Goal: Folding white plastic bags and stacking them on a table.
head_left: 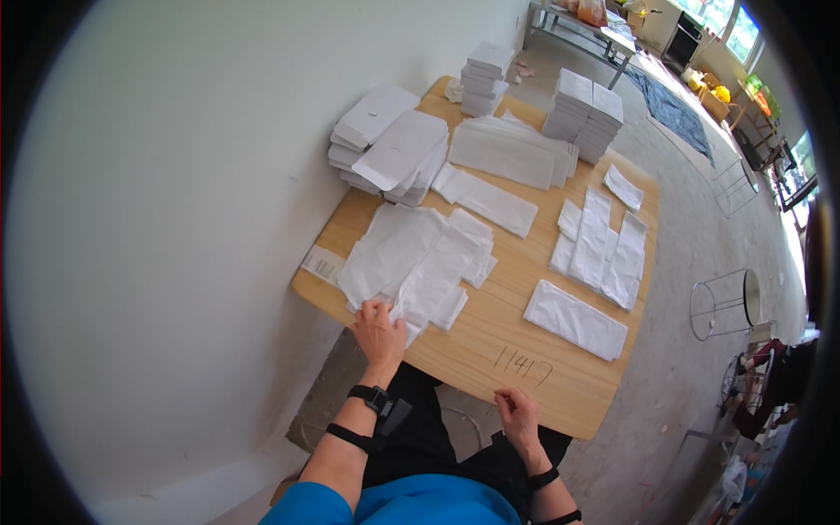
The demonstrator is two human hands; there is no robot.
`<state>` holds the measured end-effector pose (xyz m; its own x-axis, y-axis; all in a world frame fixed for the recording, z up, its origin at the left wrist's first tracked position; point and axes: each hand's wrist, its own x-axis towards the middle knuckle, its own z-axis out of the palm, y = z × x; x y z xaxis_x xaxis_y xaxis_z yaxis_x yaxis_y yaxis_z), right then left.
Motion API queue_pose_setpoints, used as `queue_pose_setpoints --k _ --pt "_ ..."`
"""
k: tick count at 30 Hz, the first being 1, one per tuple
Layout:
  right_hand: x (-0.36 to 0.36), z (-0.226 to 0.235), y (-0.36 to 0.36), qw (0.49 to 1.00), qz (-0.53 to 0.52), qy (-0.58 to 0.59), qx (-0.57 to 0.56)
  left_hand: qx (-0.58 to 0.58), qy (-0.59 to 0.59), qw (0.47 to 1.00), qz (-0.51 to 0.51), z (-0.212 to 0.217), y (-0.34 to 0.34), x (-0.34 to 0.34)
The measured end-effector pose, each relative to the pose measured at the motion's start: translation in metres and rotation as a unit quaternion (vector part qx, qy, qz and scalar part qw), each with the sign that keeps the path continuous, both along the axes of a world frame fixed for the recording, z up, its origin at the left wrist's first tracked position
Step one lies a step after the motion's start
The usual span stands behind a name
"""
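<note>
Just ahead of the left hand [378, 335] lies a loose pile of white sheets [394, 249], its near edge under bent fingers (whether pinched, I cannot tell). The right hand [518, 413], fingers curled in, is by the wooden table [499, 306] edge; a white stack [401, 150] stands beyond the pile.

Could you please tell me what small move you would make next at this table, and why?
I would probably draw the top piece of the white pile onto the bare wood with the left hand: its fingers are at the pile's near edge, the pieces overlap unevenly, and the right hand is apart from them, by the table's near edge.
</note>
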<state>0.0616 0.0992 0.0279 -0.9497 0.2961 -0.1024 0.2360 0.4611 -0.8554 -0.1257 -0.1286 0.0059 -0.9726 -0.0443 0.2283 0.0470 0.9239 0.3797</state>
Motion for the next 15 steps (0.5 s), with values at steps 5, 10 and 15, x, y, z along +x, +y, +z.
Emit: queue_pose_setpoints --k 5,10,15 --pt "-0.022 0.008 -0.012 1.0 0.017 0.001 -0.017 -0.038 0.012 0.998 -0.054 0.009 0.004 0.004" --pt "-0.056 0.012 -0.036 0.997 0.067 -0.001 -0.038 -0.031 0.021 0.995 -0.091 -0.001 0.001 0.007" --pt "-0.071 0.01 -0.059 0.983 0.107 -0.079 -0.125 0.025 0.067 0.992 -0.105 0.01 0.001 0.008"
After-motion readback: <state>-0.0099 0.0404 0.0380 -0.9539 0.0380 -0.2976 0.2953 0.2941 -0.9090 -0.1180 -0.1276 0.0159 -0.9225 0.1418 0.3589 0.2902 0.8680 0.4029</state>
